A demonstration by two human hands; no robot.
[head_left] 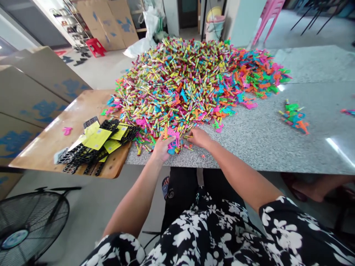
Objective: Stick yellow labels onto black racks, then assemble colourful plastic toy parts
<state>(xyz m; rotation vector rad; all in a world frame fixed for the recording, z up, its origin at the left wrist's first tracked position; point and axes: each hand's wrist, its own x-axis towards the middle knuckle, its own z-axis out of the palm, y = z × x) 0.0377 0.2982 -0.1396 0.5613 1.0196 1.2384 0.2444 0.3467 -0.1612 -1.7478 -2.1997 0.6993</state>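
Observation:
My left hand (161,148) is closed around a bunch of small plastic toy guns (173,136) in pink, orange and blue, at the near edge of a big heap. Just right of it, my right hand (200,138) has its fingers pinched at the foot of the heap. A small yellowish tube (187,136) shows at those fingertips. The heap of small colourful tubes (180,74) with dark red ends rises in front of both hands. Toy guns are mixed in, and more form a pile (255,72) at its right side.
A wooden board (74,107) at left carries black plastic racks with yellow cards (97,138). On the grey stone tabletop (249,144) lies a small cluster of toy guns (295,116) at right. A black fan (30,225) stands lower left; cardboard boxes (36,92) are behind it.

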